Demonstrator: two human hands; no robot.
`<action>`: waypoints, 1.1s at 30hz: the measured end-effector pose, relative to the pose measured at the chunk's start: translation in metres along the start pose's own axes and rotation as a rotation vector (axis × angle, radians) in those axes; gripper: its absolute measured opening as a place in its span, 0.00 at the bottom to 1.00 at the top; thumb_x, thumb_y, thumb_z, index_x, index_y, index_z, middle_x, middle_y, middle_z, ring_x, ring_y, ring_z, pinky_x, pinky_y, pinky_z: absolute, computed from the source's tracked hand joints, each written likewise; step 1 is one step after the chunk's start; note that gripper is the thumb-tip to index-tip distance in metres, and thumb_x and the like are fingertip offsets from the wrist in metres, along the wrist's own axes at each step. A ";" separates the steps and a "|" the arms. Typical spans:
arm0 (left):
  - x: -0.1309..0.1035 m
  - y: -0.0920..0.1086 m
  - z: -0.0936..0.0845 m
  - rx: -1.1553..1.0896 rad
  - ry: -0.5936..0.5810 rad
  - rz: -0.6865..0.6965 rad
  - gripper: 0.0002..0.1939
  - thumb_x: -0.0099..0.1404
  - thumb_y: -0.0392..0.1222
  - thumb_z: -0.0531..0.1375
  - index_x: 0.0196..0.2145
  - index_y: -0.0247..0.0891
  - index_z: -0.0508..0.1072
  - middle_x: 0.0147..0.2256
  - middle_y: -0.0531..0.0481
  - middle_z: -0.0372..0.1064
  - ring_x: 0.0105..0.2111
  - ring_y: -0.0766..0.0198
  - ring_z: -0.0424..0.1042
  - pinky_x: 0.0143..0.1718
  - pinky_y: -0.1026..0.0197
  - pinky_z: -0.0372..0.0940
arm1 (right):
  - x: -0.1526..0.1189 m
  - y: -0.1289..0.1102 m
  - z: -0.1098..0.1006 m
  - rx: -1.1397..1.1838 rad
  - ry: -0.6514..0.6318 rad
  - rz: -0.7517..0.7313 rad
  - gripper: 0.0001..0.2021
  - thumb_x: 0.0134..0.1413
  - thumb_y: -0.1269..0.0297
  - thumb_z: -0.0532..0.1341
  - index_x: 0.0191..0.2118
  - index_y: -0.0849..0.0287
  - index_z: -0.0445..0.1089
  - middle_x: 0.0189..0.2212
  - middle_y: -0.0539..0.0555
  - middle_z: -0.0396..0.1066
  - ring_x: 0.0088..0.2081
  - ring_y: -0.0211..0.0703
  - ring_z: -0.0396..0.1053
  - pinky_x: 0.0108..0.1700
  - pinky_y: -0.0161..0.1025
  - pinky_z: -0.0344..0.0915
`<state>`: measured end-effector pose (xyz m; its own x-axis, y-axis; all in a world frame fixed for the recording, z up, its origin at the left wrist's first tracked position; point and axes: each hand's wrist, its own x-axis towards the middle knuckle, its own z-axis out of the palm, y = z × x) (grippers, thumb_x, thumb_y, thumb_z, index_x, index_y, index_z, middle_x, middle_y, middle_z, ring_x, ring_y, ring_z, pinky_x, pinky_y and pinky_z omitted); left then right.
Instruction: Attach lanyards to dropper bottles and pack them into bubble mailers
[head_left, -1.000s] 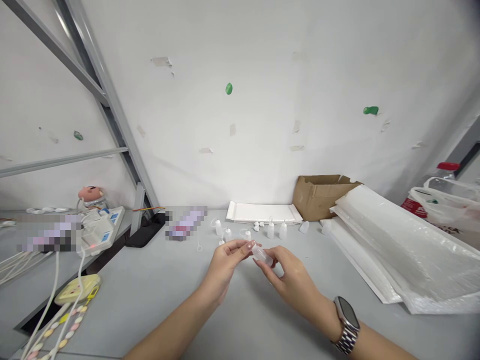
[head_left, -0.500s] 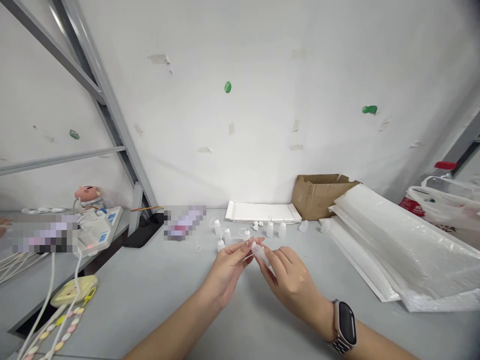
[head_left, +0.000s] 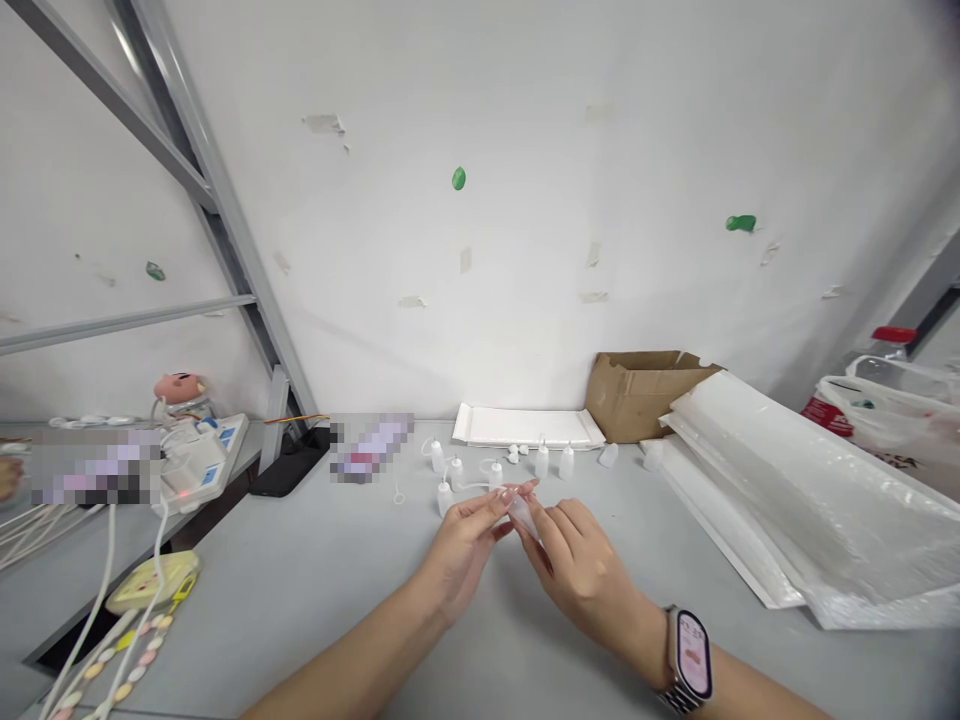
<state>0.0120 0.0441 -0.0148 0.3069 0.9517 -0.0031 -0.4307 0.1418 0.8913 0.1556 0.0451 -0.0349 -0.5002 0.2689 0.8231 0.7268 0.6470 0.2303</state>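
Observation:
My right hand [head_left: 581, 560] is wrapped round the body of a small translucent white squeeze bottle [head_left: 523, 516], held tilted above the table. My left hand [head_left: 463, 555] pinches the bottle's top end between thumb and fingers, which hide the neck and whatever sits on it. Just beyond my left hand stand several like bottles [head_left: 445, 498] with thin loop straps at their tops. Two more upright bottles [head_left: 566, 462] are behind my right hand. A few small white caps [head_left: 517, 453] lie between these groups.
A white padded tray-like packet [head_left: 525, 425] and an open cardboard box [head_left: 637, 395] are against the wall. Bubble-wrap mailers [head_left: 810, 510] cover the right side. Two bottles [head_left: 608, 455] lie near them. A black phone-like slab [head_left: 291, 468], cables and a power strip [head_left: 214, 470] are left.
My left fingers have closed over the bottle's top, which showed beside them before. The right hand keeps its hold. The watch screen has lit up, and the view has shifted slightly.

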 end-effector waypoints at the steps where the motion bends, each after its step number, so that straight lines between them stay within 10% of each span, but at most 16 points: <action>1: 0.000 0.001 0.000 -0.005 0.001 0.010 0.11 0.59 0.45 0.58 0.35 0.37 0.77 0.47 0.43 0.70 0.53 0.52 0.59 0.53 0.52 0.52 | 0.001 0.001 0.000 0.008 0.005 0.007 0.09 0.55 0.74 0.55 0.43 0.68 0.64 0.20 0.54 0.66 0.22 0.42 0.59 0.23 0.39 0.55; 16: 0.001 -0.008 0.005 -0.204 0.078 0.039 0.08 0.57 0.41 0.61 0.29 0.35 0.77 0.38 0.43 0.74 0.48 0.57 0.65 0.53 0.55 0.53 | -0.003 -0.003 0.001 -0.044 0.007 -0.043 0.07 0.53 0.78 0.56 0.39 0.69 0.65 0.19 0.53 0.63 0.22 0.41 0.56 0.24 0.39 0.51; 26: -0.001 -0.007 0.003 -0.206 0.041 -0.010 0.10 0.57 0.42 0.61 0.35 0.35 0.77 0.49 0.43 0.68 0.56 0.54 0.55 0.56 0.55 0.50 | -0.002 -0.007 0.004 0.056 0.053 0.016 0.05 0.53 0.78 0.55 0.31 0.66 0.67 0.17 0.52 0.61 0.21 0.40 0.54 0.23 0.38 0.51; 33: 0.002 -0.005 0.000 -0.170 -0.003 -0.042 0.09 0.58 0.42 0.60 0.33 0.36 0.77 0.47 0.43 0.69 0.55 0.53 0.58 0.55 0.54 0.51 | 0.006 -0.003 0.000 0.802 -0.205 0.722 0.11 0.55 0.62 0.56 0.24 0.60 0.64 0.16 0.48 0.62 0.19 0.35 0.58 0.23 0.34 0.58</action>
<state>0.0143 0.0455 -0.0192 0.3302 0.9432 -0.0369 -0.5547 0.2255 0.8009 0.1506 0.0447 -0.0304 -0.2028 0.8362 0.5096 0.4002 0.5457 -0.7362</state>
